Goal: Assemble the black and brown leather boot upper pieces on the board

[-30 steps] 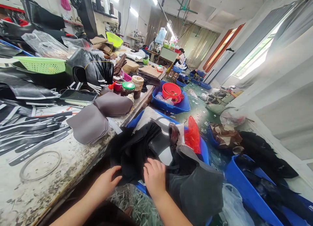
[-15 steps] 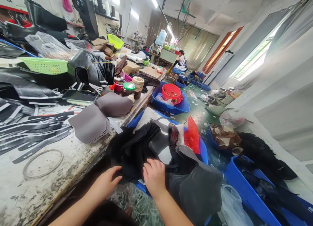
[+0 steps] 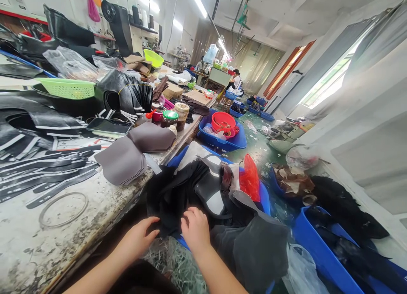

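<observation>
Black fabric (image 3: pixel 165 205) lies bunched in a blue bin beside the table. My left hand (image 3: pixel 141 236) is at the fabric's near left side, its thumb and fingers apart with a gap between them. Just to the right, my right hand (image 3: pixel 195 230) is over the near edge of the fabric, palm down, fingers loosely bent and slightly apart. No grip on the cloth shows in either hand. Dark grey cut pieces (image 3: pixel 251 251) hang over the bin's near right side. Shiny black pieces with white patches (image 3: pixel 206 192) lie on the pile, close to a red plastic bag (image 3: pixel 249 181).
On the worn table (image 3: pixel 104 209) at left lie brown cut pieces (image 3: pixel 124 160), black strips (image 3: pixel 57 169), a wire ring (image 3: pixel 63 209) and a green-lidded jar (image 3: pixel 169 118). Blue bins (image 3: pixel 318 251) stand on the floor at right. A person (image 3: pixel 235 79) sits far back.
My right hand has shifted slightly left, nearer my left hand. The view has turned a little, so the table things appear farther right. The fabric pile looks much the same.
</observation>
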Available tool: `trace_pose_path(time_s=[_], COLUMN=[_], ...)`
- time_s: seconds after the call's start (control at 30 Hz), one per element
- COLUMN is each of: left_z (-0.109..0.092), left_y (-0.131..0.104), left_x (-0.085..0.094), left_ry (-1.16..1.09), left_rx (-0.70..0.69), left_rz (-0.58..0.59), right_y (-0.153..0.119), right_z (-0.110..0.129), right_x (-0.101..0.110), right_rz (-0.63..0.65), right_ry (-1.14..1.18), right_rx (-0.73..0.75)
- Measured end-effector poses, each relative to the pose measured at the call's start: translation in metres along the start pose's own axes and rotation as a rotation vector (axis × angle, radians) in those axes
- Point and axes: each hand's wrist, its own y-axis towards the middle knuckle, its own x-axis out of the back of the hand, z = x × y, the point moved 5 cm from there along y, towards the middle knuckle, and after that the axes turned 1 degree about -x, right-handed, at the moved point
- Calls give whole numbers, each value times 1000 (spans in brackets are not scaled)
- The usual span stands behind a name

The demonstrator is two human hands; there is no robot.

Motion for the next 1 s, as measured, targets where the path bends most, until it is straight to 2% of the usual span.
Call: trace_pose_path(time_s=[0.17,0.27,0.37,0.43,0.53,0.73,1.0], left_z=[-2,-2,-1,0,1,0,0], left_y=[-2,-2,-2,-3,-3,-6,-8], left_x=[3,5,7,7,7,8,8], left_ry=[-1,3,2,-1,-3,8,35], left_rx=[-8,-13,-25,-28,-31,-36,-22], left_rz=[11,25,36,32,21,29,38], right_y=[-10,-13,-12,-10,-10,-13,-5], right_z=[5,-1,-6,-6,-4,-6,-16], right_x=[-13,-20,-20,-15,-8,-11,-1], right_rz=[55,40,82,95,29,-29,-112], right_ry=[253,353,178,-9,-176,-220,-182], right_rx=[-12,-110,-177,-133,-36,0,3])
